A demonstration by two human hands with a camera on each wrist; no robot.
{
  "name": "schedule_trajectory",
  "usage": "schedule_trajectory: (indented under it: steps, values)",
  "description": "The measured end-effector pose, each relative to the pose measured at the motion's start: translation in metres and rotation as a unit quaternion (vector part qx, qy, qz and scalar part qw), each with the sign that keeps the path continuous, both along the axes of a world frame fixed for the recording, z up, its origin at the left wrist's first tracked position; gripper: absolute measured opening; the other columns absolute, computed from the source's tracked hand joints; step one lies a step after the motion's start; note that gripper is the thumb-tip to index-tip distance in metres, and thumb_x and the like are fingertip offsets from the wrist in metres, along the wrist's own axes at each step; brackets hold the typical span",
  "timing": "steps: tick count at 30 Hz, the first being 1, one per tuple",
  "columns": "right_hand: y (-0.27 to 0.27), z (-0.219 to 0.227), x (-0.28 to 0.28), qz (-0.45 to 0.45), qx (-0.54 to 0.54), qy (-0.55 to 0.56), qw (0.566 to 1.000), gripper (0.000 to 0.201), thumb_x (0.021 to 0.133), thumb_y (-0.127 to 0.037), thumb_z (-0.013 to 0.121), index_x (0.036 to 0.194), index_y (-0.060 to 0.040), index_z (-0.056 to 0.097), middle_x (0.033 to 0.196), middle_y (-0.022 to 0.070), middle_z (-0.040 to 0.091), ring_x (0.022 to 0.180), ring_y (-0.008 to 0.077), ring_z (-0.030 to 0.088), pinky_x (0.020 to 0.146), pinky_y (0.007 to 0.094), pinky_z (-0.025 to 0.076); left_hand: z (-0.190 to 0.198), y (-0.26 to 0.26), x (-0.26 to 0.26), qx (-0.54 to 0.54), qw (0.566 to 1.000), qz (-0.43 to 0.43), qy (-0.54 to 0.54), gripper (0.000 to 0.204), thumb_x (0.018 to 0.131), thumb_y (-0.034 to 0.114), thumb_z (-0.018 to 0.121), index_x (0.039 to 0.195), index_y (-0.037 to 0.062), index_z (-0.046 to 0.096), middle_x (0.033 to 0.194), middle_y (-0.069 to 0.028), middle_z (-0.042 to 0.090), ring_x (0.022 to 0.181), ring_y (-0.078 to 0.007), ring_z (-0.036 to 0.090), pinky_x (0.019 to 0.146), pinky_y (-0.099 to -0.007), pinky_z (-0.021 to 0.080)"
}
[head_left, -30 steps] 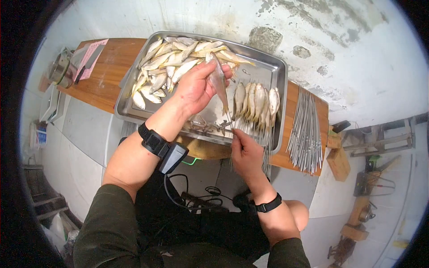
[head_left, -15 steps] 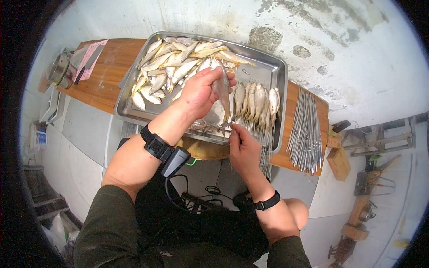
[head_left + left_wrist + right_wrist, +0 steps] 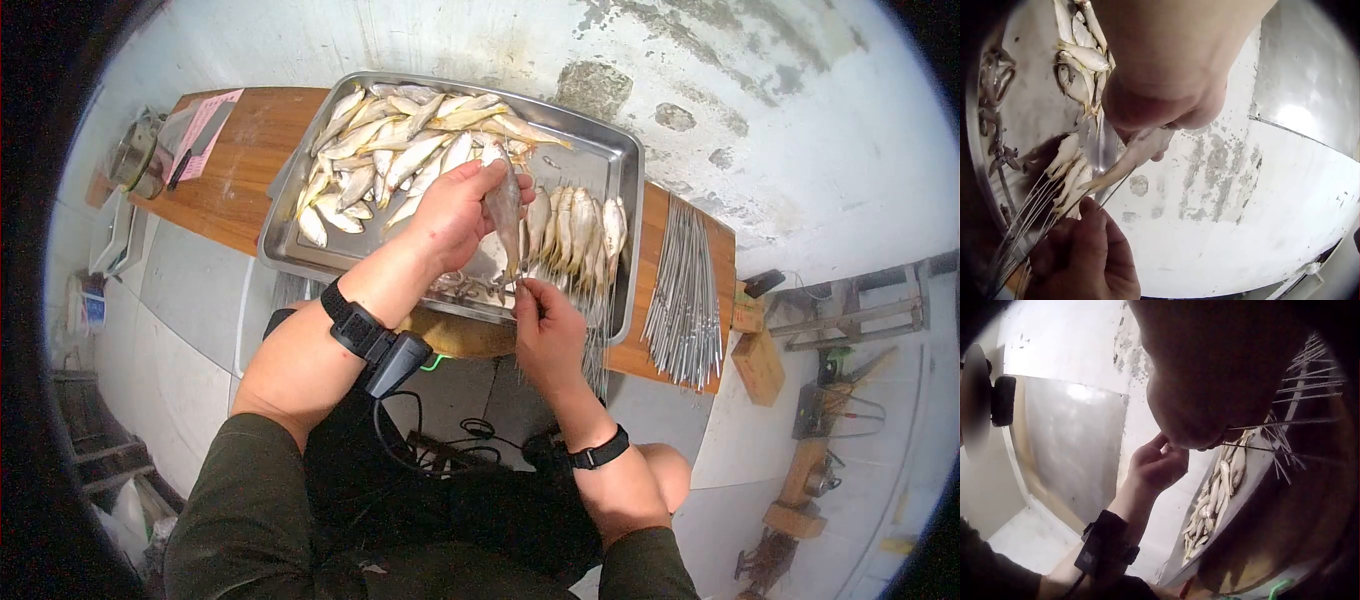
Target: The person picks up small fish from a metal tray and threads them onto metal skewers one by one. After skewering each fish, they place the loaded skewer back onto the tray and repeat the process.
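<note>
Over the tray, my left hand [image 3: 455, 215] grips a silvery fish [image 3: 506, 215], thumb across its head end, tail pointing down toward me. My right hand [image 3: 552, 335] pinches a thin metal skewer [image 3: 1115, 189] just below the tail. In the left wrist view the skewer runs up along the fish's side of the grip; its far end is hidden by the fish and left hand. Right of the held fish, a row of skewered fish [image 3: 577, 225] lies side by side in the metal tray [image 3: 628, 160], their skewers sticking out over the near rim.
Loose fish [image 3: 380, 140] are heaped in the tray's left half. Bare skewers [image 3: 685, 300] lie bundled on the wooden board [image 3: 722, 250] at right. A knife [image 3: 200, 140] rests on pink paper at far left. Behind the tray stands a stained wall [image 3: 760, 170].
My left hand has brought the fish slightly right and nearer to me. Less skewer shows between the tail and my right fingers, and the right hand has shifted only a little.
</note>
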State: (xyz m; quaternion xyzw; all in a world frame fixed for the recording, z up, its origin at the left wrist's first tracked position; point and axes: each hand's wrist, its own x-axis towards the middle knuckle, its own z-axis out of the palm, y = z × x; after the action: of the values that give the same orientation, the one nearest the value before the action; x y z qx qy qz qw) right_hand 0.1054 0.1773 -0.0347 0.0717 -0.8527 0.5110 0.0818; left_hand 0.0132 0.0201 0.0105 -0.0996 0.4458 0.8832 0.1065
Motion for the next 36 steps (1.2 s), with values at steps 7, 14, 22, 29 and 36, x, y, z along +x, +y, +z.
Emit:
schedule_trajectory:
  steps: [7, 14, 22, 29, 36]
  values:
    - [-0.001, -0.002, -0.003, 0.0, -0.031, -0.031, 0.999, 0.017, 0.088, -0.013, 0.061, 0.097, 0.0008, 0.064, 0.074, 0.0137, 0.065, 0.068, 0.0214, 0.063, 0.064, 0.0311, 0.05, -0.004, 0.001, -0.002, -0.008, 1.0, -0.007, -0.003, 0.023, 0.096, 0.02, 0.049, 0.105, 0.0, 0.052, 0.099, -0.01, 0.064, 0.092, -0.0204, 0.064, 0.079, -0.0327, 0.053]
    - [0.003, -0.002, 0.002, 0.022, 0.067, 0.039, 0.997, 0.017, 0.085, -0.011, 0.064, 0.097, 0.0006, 0.062, 0.083, 0.0129, 0.063, 0.07, 0.0196, 0.063, 0.066, 0.0297, 0.049, -0.013, -0.013, -0.014, 0.01, 1.0, 0.015, 0.0, 0.026, 0.098, 0.022, 0.046, 0.108, -0.0007, 0.054, 0.101, -0.0113, 0.065, 0.095, -0.0228, 0.064, 0.081, -0.0352, 0.054]
    - [0.007, 0.001, 0.012, 0.027, 0.066, 0.007, 0.997, 0.022, 0.087, -0.016, 0.059, 0.106, -0.0041, 0.061, 0.085, 0.0172, 0.064, 0.077, 0.0365, 0.062, 0.071, 0.0397, 0.05, -0.011, -0.025, -0.018, 0.045, 0.999, 0.013, 0.011, 0.024, 0.098, 0.02, 0.047, 0.11, -0.0011, 0.046, 0.101, -0.0139, 0.064, 0.094, -0.0224, 0.064, 0.077, -0.032, 0.054]
    - [0.009, 0.007, 0.019, -0.03, -0.035, -0.099, 0.994, 0.023, 0.087, -0.013, 0.056, 0.108, -0.0032, 0.06, 0.082, 0.0209, 0.065, 0.075, 0.0318, 0.066, 0.069, 0.0368, 0.05, -0.018, -0.03, -0.023, 0.004, 0.999, -0.026, -0.025, 0.026, 0.097, 0.022, 0.048, 0.112, 0.0005, 0.052, 0.106, -0.0128, 0.063, 0.093, -0.0202, 0.063, 0.08, -0.0317, 0.054]
    - [0.041, -0.009, 0.006, -0.042, 0.101, -0.044, 0.993, 0.022, 0.089, -0.014, 0.055, 0.107, -0.0014, 0.06, 0.081, 0.0144, 0.066, 0.074, 0.0261, 0.065, 0.07, 0.0344, 0.05, -0.01, -0.076, -0.037, -0.105, 0.993, 0.054, -0.025, 0.023, 0.096, 0.022, 0.051, 0.11, 0.0044, 0.056, 0.096, -0.004, 0.063, 0.086, -0.0135, 0.06, 0.07, -0.027, 0.051]
